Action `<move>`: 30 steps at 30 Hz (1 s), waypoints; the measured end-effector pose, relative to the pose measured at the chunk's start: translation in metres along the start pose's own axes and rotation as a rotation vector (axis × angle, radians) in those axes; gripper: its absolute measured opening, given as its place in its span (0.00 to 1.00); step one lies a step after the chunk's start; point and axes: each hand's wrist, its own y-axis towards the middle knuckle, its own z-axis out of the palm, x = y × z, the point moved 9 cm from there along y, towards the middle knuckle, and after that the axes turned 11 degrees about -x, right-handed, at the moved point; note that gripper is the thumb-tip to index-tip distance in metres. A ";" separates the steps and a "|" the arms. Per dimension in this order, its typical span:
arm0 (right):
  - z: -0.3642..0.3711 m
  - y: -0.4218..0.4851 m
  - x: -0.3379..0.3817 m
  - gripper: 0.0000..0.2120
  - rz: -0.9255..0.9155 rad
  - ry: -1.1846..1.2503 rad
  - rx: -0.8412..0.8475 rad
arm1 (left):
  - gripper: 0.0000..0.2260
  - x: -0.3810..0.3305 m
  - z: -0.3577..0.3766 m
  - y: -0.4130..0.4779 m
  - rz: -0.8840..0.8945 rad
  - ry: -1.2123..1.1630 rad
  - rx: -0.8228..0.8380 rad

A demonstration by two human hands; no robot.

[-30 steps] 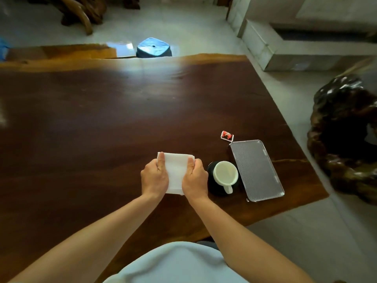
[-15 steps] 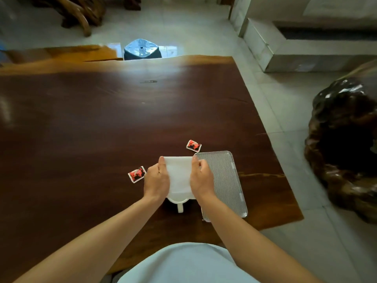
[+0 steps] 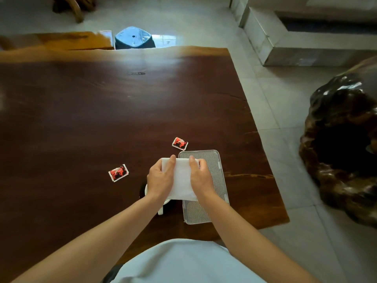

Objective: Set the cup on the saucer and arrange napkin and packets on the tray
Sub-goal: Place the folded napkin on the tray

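Both hands hold a white folded napkin [image 3: 182,178] above the table: my left hand [image 3: 160,177] grips its left edge and my right hand [image 3: 201,178] its right edge. The napkin hangs partly over the left side of a ribbed silver tray [image 3: 216,174]. Under my left hand, a white cup [image 3: 162,207] on a dark saucer [image 3: 142,189] is mostly hidden; only its handle and a bit of rim show. One red packet [image 3: 180,143] lies just beyond the tray, another red packet [image 3: 118,173] lies left of my hands.
The dark wooden table [image 3: 102,109] ends close to the tray's right side and near edge. A blue stool [image 3: 133,38] stands beyond the far edge. A large dark carved wooden piece [image 3: 342,144] sits on the tiled floor to the right.
My hands have carried the napkin rightward from the bare table, across the cup, to the tray's left part. The view shifted, bringing the left packet into sight.
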 end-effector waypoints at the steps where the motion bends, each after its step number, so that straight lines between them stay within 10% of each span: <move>1: 0.001 0.003 -0.003 0.18 0.039 0.005 0.008 | 0.18 0.000 0.005 0.000 -0.025 -0.048 0.020; 11: -0.006 0.033 -0.024 0.09 0.173 0.243 0.076 | 0.13 0.023 0.043 0.005 -0.223 -0.144 0.146; 21: -0.023 0.065 -0.027 0.21 -0.178 -0.274 -0.110 | 0.21 0.021 0.062 0.017 0.068 0.343 0.032; 30: -0.032 0.103 -0.048 0.21 -0.066 -0.343 -0.161 | 0.23 0.027 0.100 0.036 0.011 0.373 0.050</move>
